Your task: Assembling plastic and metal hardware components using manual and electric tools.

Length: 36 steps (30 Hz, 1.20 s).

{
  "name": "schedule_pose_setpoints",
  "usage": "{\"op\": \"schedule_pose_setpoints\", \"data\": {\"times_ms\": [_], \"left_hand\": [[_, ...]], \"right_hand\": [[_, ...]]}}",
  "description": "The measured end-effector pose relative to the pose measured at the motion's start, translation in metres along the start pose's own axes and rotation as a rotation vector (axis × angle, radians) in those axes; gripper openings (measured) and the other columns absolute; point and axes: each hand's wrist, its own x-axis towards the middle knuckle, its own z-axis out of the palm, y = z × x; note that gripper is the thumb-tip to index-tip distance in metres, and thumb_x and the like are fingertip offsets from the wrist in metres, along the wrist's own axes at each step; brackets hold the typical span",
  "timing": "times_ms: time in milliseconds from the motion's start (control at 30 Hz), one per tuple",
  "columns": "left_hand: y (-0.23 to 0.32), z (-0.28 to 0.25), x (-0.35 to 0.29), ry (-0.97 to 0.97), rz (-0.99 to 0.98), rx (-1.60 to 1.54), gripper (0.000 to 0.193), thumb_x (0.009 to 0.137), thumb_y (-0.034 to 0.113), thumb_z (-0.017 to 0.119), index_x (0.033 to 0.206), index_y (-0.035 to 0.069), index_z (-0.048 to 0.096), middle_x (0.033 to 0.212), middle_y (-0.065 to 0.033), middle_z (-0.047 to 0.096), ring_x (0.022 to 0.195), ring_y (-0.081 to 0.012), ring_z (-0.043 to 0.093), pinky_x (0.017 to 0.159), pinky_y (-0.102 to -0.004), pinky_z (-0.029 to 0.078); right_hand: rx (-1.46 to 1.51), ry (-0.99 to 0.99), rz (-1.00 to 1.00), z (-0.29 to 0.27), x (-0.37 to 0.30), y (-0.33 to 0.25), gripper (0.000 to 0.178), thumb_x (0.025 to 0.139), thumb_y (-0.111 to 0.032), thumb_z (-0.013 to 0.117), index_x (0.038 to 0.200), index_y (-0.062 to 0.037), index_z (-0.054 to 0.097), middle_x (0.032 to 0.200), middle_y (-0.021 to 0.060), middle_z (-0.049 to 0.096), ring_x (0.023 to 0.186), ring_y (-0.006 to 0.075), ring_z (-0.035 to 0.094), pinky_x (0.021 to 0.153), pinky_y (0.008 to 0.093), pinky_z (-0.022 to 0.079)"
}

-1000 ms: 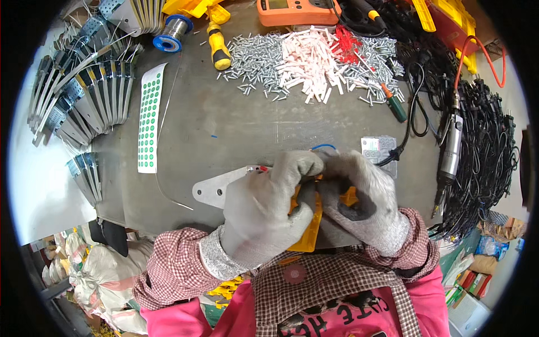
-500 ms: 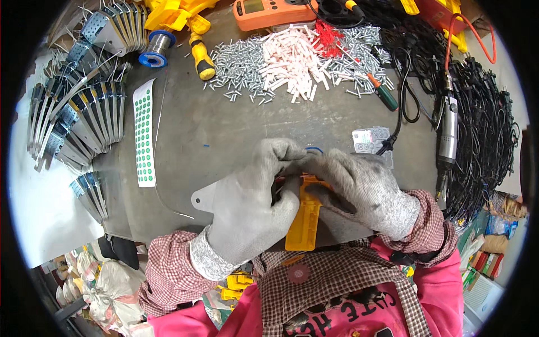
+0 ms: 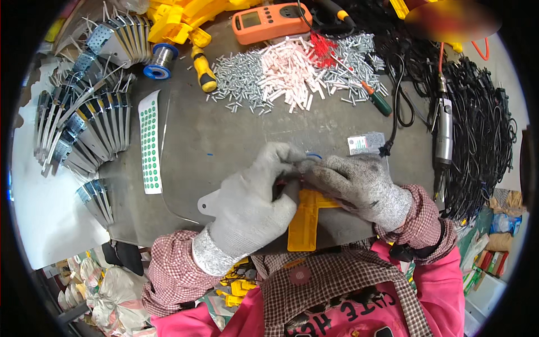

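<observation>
In grey work gloves, my left hand (image 3: pixel 252 194) and my right hand (image 3: pixel 359 182) meet over the middle of the bench, fingers pinched close together. What they pinch is hidden behind the fingers. A short loop of blue wire (image 3: pixel 314 155) shows just past the fingertips. Below them lies a yellow plastic housing (image 3: pixel 303 227), long and open-channelled, with a side arm running under my right fingers. From behind my left hand sticks out the rounded end of a flat grey metal plate (image 3: pixel 208 203) with a hole in it.
Left are metal bracket parts with wires (image 3: pixel 95 121), a green-dotted sticker sheet (image 3: pixel 149 143) and a solder spool (image 3: pixel 161 60). Behind lie screws (image 3: pixel 238 81), white sleeves (image 3: pixel 289 70), an orange meter (image 3: pixel 272 23) and screwdrivers. A power driver (image 3: pixel 444 132) and black cords (image 3: pixel 477 129) are right.
My right fingers have flattened and moved slightly, showing more of the yellow housing's side arm. Both hands stay together at the same spot. The whole view has shifted a little.
</observation>
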Motion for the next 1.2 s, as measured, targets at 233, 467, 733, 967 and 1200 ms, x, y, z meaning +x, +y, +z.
{"op": "schedule_pose_setpoints", "data": {"times_ms": [233, 467, 733, 967, 1200], "left_hand": [[-0.009, 0.021, -0.016, 0.139, 0.499, 0.779, 0.036, 0.08, 0.007, 0.069, 0.115, 0.012, 0.062, 0.082, -0.0047, 0.066, 0.059, -0.0185, 0.059, 0.054, -0.0333, 0.048], [-0.005, -0.049, -0.062, 0.162, 0.258, 1.107, 0.032, 0.076, 0.014, 0.068, 0.108, 0.013, 0.063, 0.097, -0.003, 0.061, 0.089, -0.0226, 0.059, 0.08, -0.0376, 0.049], [-0.064, -0.121, -0.062, -0.07, 0.295, 0.869, 0.018, 0.079, 0.006, 0.069, 0.096, 0.007, 0.061, 0.105, -0.0063, 0.065, 0.108, -0.0288, 0.061, 0.101, -0.0434, 0.045], [-0.013, -0.079, -0.039, 0.013, 0.027, -0.105, 0.016, 0.088, -0.002, 0.063, 0.104, -0.002, 0.063, 0.091, -0.0113, 0.07, 0.086, -0.0188, 0.07, 0.074, -0.0301, 0.054], [-0.027, -0.028, 0.02, 0.054, 0.289, -0.072, 0.018, 0.079, -0.009, 0.058, 0.09, 0.003, 0.066, 0.085, -0.0096, 0.064, 0.071, -0.0235, 0.062, 0.064, -0.0344, 0.048]], "right_hand": [[0.674, -0.051, 0.524, 0.029, -0.007, 0.015, 0.03, 0.092, -0.018, 0.068, 0.117, -0.0027, 0.062, 0.085, 0.0092, 0.064, 0.074, 0.0179, 0.06, 0.068, 0.0321, 0.05], [0.665, -0.085, 0.378, -0.033, -0.004, 0.005, 0.042, 0.086, -0.011, 0.072, 0.125, -0.0072, 0.06, 0.097, 0.011, 0.062, 0.085, 0.0158, 0.061, 0.072, 0.0329, 0.051], [-0.324, 0.16, 0.263, -0.104, 0.111, 0.167, 0.052, 0.089, -0.008, 0.065, 0.137, -0.0178, 0.049, 0.122, 0.0147, 0.057, 0.11, 0.0317, 0.061, 0.093, 0.0379, 0.052], [0.326, 0.916, 0.134, -0.117, 0.083, 0.072, 0.025, 0.097, -0.026, 0.065, 0.11, -0.0048, 0.062, 0.07, 0.0001, 0.057, 0.059, 0.0088, 0.055, 0.059, 0.0237, 0.045], [0.977, 0.658, 0.778, -0.049, 0.048, 0.074, 0.035, 0.102, -0.04, 0.043, 0.103, -0.0098, 0.061, 0.06, -0.0048, 0.048, 0.045, 0.0047, 0.037, 0.042, 0.0211, 0.027]]}}
